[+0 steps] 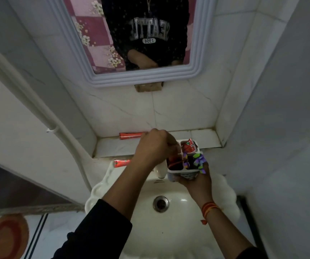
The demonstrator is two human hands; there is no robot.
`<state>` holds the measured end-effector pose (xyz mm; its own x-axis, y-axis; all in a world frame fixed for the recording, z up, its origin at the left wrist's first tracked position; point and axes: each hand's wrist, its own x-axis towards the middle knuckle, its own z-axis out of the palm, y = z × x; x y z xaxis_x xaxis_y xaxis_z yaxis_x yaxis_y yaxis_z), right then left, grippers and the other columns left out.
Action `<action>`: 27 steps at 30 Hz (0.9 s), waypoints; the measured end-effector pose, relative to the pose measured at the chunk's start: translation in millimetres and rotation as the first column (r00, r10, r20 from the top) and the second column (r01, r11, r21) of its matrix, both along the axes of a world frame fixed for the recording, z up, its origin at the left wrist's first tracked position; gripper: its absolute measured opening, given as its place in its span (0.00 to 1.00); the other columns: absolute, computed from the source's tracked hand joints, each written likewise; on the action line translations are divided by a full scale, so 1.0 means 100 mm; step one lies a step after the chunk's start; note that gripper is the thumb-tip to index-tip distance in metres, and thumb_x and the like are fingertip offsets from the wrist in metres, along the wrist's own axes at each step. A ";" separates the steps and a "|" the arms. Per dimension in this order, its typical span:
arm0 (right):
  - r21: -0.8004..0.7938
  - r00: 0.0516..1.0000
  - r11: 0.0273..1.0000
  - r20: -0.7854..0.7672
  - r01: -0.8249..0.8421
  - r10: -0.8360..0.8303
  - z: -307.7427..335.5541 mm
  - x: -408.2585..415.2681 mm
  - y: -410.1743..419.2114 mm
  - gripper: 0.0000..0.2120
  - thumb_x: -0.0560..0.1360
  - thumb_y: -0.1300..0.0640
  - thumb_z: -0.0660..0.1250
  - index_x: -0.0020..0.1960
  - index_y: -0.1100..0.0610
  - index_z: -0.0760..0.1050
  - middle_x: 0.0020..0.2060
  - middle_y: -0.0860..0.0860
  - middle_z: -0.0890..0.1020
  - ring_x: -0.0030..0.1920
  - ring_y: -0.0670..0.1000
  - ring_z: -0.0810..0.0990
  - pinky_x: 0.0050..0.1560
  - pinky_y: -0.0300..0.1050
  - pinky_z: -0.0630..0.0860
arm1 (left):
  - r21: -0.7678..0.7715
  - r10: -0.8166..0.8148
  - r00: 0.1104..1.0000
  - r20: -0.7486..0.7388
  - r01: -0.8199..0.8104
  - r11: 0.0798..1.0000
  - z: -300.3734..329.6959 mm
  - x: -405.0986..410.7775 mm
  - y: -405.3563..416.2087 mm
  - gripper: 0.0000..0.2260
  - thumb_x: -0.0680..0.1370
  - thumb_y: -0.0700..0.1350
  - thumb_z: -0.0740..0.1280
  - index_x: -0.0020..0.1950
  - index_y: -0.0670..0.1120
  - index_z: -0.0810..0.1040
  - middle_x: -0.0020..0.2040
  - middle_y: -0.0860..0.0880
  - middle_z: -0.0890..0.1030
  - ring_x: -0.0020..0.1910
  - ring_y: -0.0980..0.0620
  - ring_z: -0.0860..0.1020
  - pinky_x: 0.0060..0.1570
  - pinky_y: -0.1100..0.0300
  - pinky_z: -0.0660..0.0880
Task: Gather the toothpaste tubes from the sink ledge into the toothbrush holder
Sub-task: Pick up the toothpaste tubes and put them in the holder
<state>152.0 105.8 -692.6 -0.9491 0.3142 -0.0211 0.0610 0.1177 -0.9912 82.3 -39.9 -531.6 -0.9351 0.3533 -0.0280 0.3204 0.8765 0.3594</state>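
Note:
My right hand [197,181] holds the white toothbrush holder [187,173] from below, above the sink's back rim. A red toothpaste tube [188,145] stands in its far compartment and purple items [197,161] fill the right one. My left hand [156,146] hovers over the holder's left compartment with fingers curled down into it, apparently on a red item [174,162]; what they grip is hidden. A red toothpaste tube [130,135] lies on the tiled ledge at the back. Another red tube [121,163] lies on the sink's left rim.
The white sink [169,230] with its metal drain [160,203] lies below my arms. A white tap [160,171] is partly hidden behind my left wrist. A framed mirror [143,34] hangs above the tiled ledge [204,137]. A pipe [38,113] runs down the left wall.

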 end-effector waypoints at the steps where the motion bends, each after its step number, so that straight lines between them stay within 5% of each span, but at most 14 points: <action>1: 0.014 1.000 1.000 0.027 -0.017 0.016 0.02 0.01 0.00 0.37 0.58 0.65 0.85 0.62 0.58 0.73 0.53 0.44 0.81 0.53 0.34 0.81 0.43 0.21 0.74 | 0.112 0.037 0.997 0.063 -0.044 0.993 0.01 -0.04 -0.06 0.13 0.76 0.58 0.71 0.54 0.53 0.87 0.49 0.55 0.87 0.48 0.56 0.83 0.54 0.55 0.79; 4: 0.026 0.999 1.000 0.028 -0.017 0.016 0.03 0.02 0.02 0.38 0.56 0.58 0.87 0.61 0.44 0.74 0.54 0.38 0.82 0.56 0.35 0.80 0.50 0.25 0.75 | 0.330 0.190 0.973 0.128 -0.222 0.917 0.01 -0.18 -0.32 0.15 0.77 0.59 0.70 0.54 0.50 0.88 0.47 0.55 0.86 0.46 0.59 0.82 0.49 0.63 0.78; 7: 0.002 0.999 1.000 0.035 -0.003 0.003 0.07 0.01 0.02 0.39 0.54 0.56 0.87 0.57 0.35 0.72 0.54 0.38 0.82 0.57 0.37 0.79 0.58 0.37 0.76 | 0.339 0.384 0.920 0.080 -0.387 0.857 -0.25 -0.32 -0.65 0.13 0.79 0.53 0.70 0.48 0.46 0.88 0.40 0.52 0.86 0.37 0.59 0.81 0.37 0.73 0.71; 10: -0.027 0.998 0.999 0.058 -0.018 0.019 0.07 0.02 0.01 0.44 0.51 0.51 0.87 0.63 0.41 0.73 0.58 0.41 0.82 0.60 0.42 0.80 0.64 0.47 0.77 | 0.124 0.438 0.883 0.169 -0.460 0.879 -0.76 -0.46 -0.93 0.09 0.79 0.46 0.69 0.48 0.44 0.88 0.47 0.46 0.87 0.46 0.49 0.85 0.43 0.64 0.73; 14: -0.034 0.995 0.999 0.096 -0.019 0.022 0.03 0.00 0.03 0.49 0.51 0.48 0.88 0.68 0.43 0.71 0.61 0.43 0.83 0.63 0.47 0.80 0.68 0.56 0.76 | -0.190 0.339 0.922 0.188 -0.304 0.933 -1.37 -0.56 -1.20 0.12 0.78 0.42 0.65 0.56 0.46 0.86 0.54 0.46 0.86 0.53 0.44 0.84 0.55 0.56 0.79; 20: -0.039 0.989 0.999 0.145 -0.010 0.016 0.00 0.00 0.04 0.49 0.51 0.48 0.87 0.69 0.44 0.72 0.61 0.44 0.83 0.62 0.46 0.81 0.67 0.56 0.76 | -0.290 0.375 0.922 0.095 -0.335 0.896 -1.64 -0.51 -1.29 0.13 0.77 0.48 0.68 0.61 0.53 0.81 0.55 0.45 0.79 0.57 0.41 0.77 0.51 0.51 0.77; 24: -0.039 0.989 0.999 0.146 -0.005 0.010 0.01 0.02 0.03 0.51 0.48 0.41 0.86 0.68 0.46 0.73 0.60 0.45 0.83 0.61 0.46 0.81 0.65 0.52 0.77 | -0.223 0.434 0.884 0.176 -0.393 0.892 -1.58 -0.44 -1.33 0.13 0.76 0.51 0.69 0.61 0.53 0.80 0.56 0.45 0.79 0.54 0.43 0.81 0.56 0.50 0.78; 27: -0.029 0.991 1.000 0.136 -0.011 0.014 0.01 0.03 0.03 0.48 0.52 0.46 0.86 0.69 0.48 0.72 0.61 0.47 0.82 0.59 0.46 0.81 0.63 0.49 0.76 | 0.035 0.509 0.806 0.303 -0.543 0.839 -1.30 -0.39 -1.37 0.11 0.69 0.49 0.80 0.49 0.51 0.85 0.48 0.47 0.86 0.42 0.50 0.84 0.49 0.54 0.82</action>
<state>154.8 108.8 -692.0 -0.9406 0.2998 -0.1594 0.1947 0.0918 -0.9766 43.5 -176.9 -661.3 -0.9386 -0.1743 -0.2977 -0.3030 0.8291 0.4699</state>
